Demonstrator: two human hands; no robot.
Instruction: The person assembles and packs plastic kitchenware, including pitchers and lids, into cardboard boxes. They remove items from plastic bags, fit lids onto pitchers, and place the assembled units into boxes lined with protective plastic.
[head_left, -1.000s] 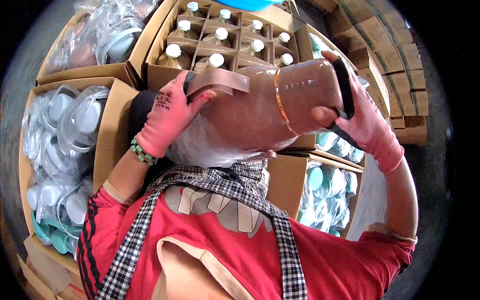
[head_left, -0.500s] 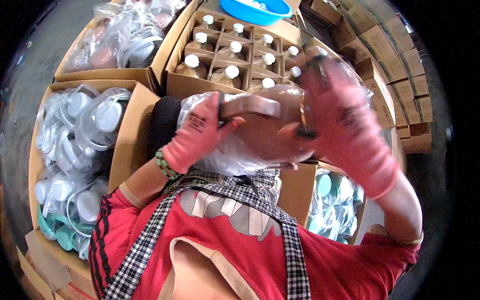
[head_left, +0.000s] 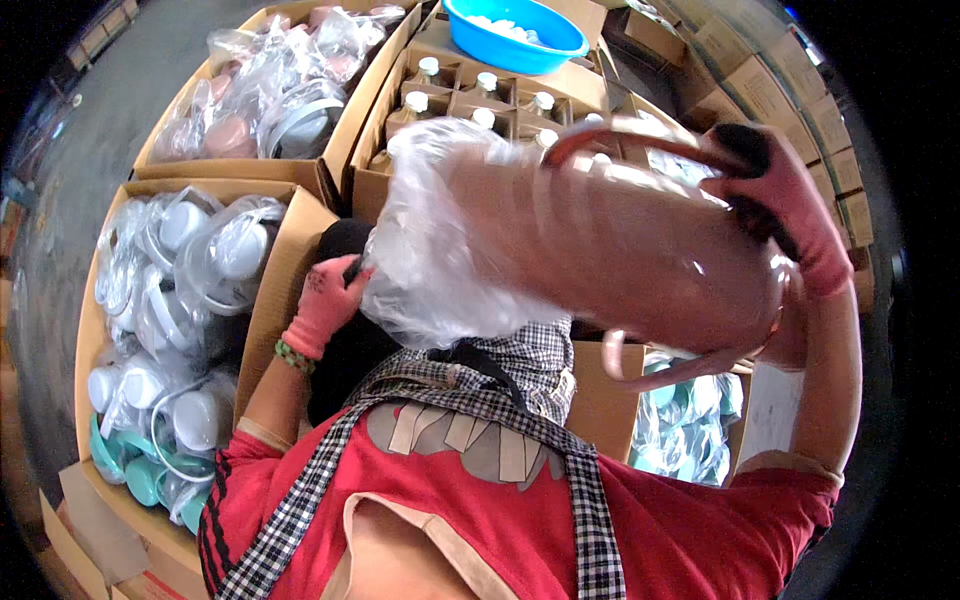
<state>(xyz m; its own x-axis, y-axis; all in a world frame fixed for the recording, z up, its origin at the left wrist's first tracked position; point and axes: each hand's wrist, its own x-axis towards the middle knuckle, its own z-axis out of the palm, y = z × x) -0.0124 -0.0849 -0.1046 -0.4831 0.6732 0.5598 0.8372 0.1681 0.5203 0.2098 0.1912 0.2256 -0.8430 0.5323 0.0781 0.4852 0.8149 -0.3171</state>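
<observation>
A large, glossy brownish-pink thermos jug (head_left: 610, 245) lies sideways in front of me, slightly blurred, with a curved handle along its upper side and a loop below. My right hand (head_left: 785, 205), in a pink glove with dark fingertips, is closed around the jug's right end. Over its left end hangs a clear plastic bag (head_left: 430, 260). My left hand (head_left: 330, 300), gloved the same way, pinches the bag's left edge. The end of the jug inside the bag is mostly hidden.
At left, a carton (head_left: 265, 290) holds bagged grey and green jugs; another carton (head_left: 330, 175) behind it holds pink and grey ones. A divided carton (head_left: 375, 185) of white-capped bottles stands ahead, a blue basin (head_left: 515, 50) beyond. Bagged teal items (head_left: 690, 430) sit at lower right.
The jug has swung up and right in my right hand, showing more of its body. My left hand has moved left and down, from the jug's side to the bag's edge.
</observation>
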